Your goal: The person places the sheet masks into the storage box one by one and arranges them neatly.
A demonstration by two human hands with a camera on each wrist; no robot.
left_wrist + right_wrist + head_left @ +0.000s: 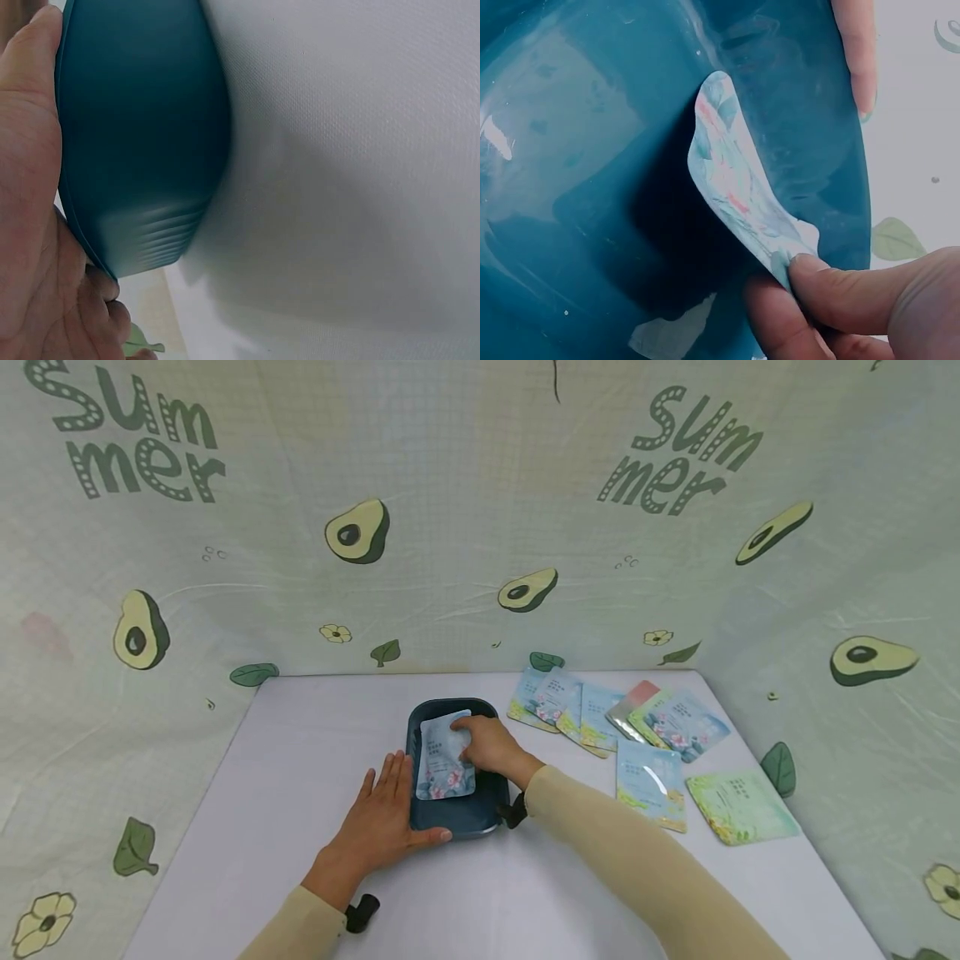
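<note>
A dark teal plastic basin (457, 817) stands on the white table. Inside it, my right hand (491, 745) pinches a pale blue sheet mask packet (444, 756) with pink flowers between thumb and fingers. From the right wrist, the packet (731, 169) shows nearly edge-on, slightly curved, its shadow falling on the basin's floor. My left hand (386, 818) lies along the basin's near left side, fingers straight and thumb at the front rim. The left wrist view shows that palm (30, 210) against the rim, beside the basin's outer wall (142, 120).
Several more mask packets lie right of the basin: an overlapping group with a blue one (600, 714), a flowered one (682, 722) and a red-silver one (633, 706). Nearer are a blue packet (651, 781) and a green packet (741, 806). A printed cloth (450, 460) hangs behind.
</note>
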